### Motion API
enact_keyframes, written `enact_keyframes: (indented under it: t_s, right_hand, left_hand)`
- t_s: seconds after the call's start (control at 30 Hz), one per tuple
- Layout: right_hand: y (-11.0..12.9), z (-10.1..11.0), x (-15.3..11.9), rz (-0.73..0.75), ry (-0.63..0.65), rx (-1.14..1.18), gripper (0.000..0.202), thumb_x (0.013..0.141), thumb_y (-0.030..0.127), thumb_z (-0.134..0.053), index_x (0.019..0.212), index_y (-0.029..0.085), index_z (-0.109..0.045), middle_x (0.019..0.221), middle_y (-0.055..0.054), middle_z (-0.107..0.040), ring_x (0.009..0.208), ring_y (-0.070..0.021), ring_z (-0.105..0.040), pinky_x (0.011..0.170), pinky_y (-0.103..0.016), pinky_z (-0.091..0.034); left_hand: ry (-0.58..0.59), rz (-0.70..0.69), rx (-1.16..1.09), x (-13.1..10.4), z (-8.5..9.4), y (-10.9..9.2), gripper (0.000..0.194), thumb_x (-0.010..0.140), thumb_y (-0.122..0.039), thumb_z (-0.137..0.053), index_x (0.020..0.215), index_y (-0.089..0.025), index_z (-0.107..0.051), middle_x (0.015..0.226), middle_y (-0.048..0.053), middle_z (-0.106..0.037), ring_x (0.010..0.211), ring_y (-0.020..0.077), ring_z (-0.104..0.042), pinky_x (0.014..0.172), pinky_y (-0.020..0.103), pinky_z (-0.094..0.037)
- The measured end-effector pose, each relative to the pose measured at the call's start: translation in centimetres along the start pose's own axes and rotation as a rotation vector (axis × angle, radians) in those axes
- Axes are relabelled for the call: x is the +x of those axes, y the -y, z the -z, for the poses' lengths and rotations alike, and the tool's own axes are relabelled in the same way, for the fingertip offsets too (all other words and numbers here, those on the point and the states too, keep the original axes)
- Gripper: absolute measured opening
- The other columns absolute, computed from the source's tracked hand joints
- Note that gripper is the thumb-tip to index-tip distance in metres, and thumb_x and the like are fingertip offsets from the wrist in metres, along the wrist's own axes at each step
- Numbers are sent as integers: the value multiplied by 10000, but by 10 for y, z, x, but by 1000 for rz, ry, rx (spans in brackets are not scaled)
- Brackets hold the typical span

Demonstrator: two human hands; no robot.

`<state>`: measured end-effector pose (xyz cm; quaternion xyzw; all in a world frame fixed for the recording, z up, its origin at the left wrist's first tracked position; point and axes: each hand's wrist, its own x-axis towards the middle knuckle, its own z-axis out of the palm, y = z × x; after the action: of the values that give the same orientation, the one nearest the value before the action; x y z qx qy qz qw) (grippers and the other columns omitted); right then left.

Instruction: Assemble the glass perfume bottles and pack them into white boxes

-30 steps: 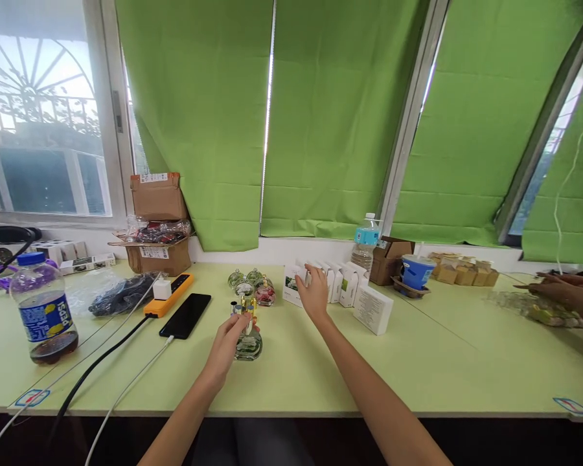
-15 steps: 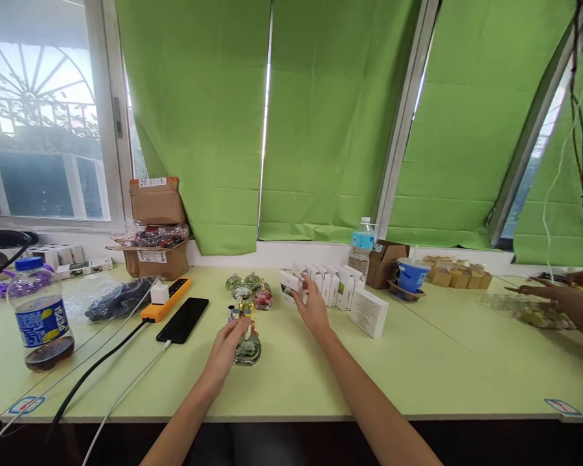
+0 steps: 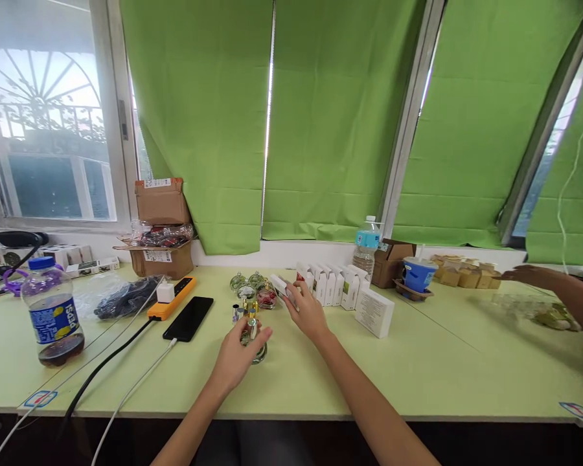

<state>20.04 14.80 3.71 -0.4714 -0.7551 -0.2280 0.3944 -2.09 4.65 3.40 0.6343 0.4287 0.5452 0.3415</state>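
Note:
My right hand (image 3: 305, 312) is closed on a small white box (image 3: 278, 285), tilted at the left end of a row of upright white boxes (image 3: 334, 285). Nearer the front edge, my left hand (image 3: 238, 353) has its fingers around a small vial with a silvery cap (image 3: 252, 325). Other small vials (image 3: 236, 312) stand just behind it. A round glass bottle (image 3: 260, 355) is partly hidden by the left hand. Several round glass bottles (image 3: 245, 290) stand farther back, one of them reddish (image 3: 266, 297). A white box with printed text (image 3: 375, 312) stands at the right.
On the left are a Pepsi bottle (image 3: 53, 317), an orange power strip (image 3: 173, 299), a phone (image 3: 188, 318) and cables. Behind stand a cardboard box (image 3: 162, 259), a water bottle (image 3: 366, 249) and a blue cup (image 3: 416, 275). Another person's hand (image 3: 534, 277) is at far right.
My right hand has drawn the white box away from the row and tilted it. My left hand has turned, with a vial now lifted in its fingers. The view has shifted slightly.

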Motion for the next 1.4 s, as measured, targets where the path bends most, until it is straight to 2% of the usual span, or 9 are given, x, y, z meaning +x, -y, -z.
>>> enact_keyframes:
  t_s: [0.2,0.37,0.5,0.7,0.87,0.97,1.13,1.27,1.4]
  right_hand:
    - [10,3,-1,15,-17,10,254,980,334,-456,1189,213,-537,1192,-112,-563,862,-208,-625,531,-269,-438]
    - [25,6,-2,127,-3,-34,184,1001,335,-449,1076,207,-558,1149,-90,-605,838,-184,-628,520,-265,-408]
    - [38,9,-6,198,-13,-141,130,996,276,-471,996,215,-586,1160,-74,-638,751,-153,-623,520,-266,-376]
    - [61,28,-32,369,31,-237,101,943,174,-545,957,234,-625,1203,-75,-656,863,-182,-627,626,-277,-436]
    - [74,46,-60,420,73,-201,197,921,175,-558,1105,206,-623,1171,-106,-661,912,-224,-615,642,-320,-491]
    - [72,50,-68,384,52,-180,186,923,166,-551,1088,201,-628,1153,-113,-665,937,-239,-618,639,-328,-513]
    - [68,55,-71,292,25,-85,354,924,145,-523,1271,203,-563,1114,-116,-672,969,-241,-623,686,-332,-550]
    - [72,61,-72,236,18,-51,293,908,121,-516,1159,243,-604,1113,-93,-671,975,-236,-622,688,-325,-549]
    - [75,62,-73,268,13,-49,222,916,125,-511,1076,237,-617,1113,-95,-669,964,-238,-623,737,-344,-541]
  left_hand:
    - [63,36,225,-1,10,11,375,598,-399,-821,885,-221,-658,825,26,-673,758,232,-582,705,283,-395]
    - [14,10,216,2,25,13,392,493,-305,-842,856,-228,-716,878,44,-704,881,294,-602,778,296,-399]
    - [31,26,259,5,28,6,265,555,-319,-813,775,-218,-706,762,32,-696,748,264,-595,706,290,-388]
    - [-120,-13,3,4,22,-24,381,651,-411,-798,949,-193,-705,953,63,-736,895,269,-638,833,330,-449]
    - [-46,-125,-99,-8,8,-40,252,729,-379,-757,897,-209,-677,895,37,-730,869,237,-641,840,320,-458]
    - [-6,-98,-35,-15,-3,-37,213,758,-360,-729,905,-223,-657,851,27,-728,808,234,-646,785,320,-464]
    - [-19,-82,-30,-19,-14,-24,244,784,-385,-710,974,-238,-664,921,45,-743,870,258,-663,819,334,-461]
    - [-89,-14,-70,-16,-21,-7,330,772,-393,-727,1039,-213,-654,1020,81,-728,1001,279,-649,920,360,-442]
    - [-157,109,-306,-12,-23,6,378,739,-383,-747,1042,-195,-623,1076,85,-712,1036,255,-639,916,343,-460]
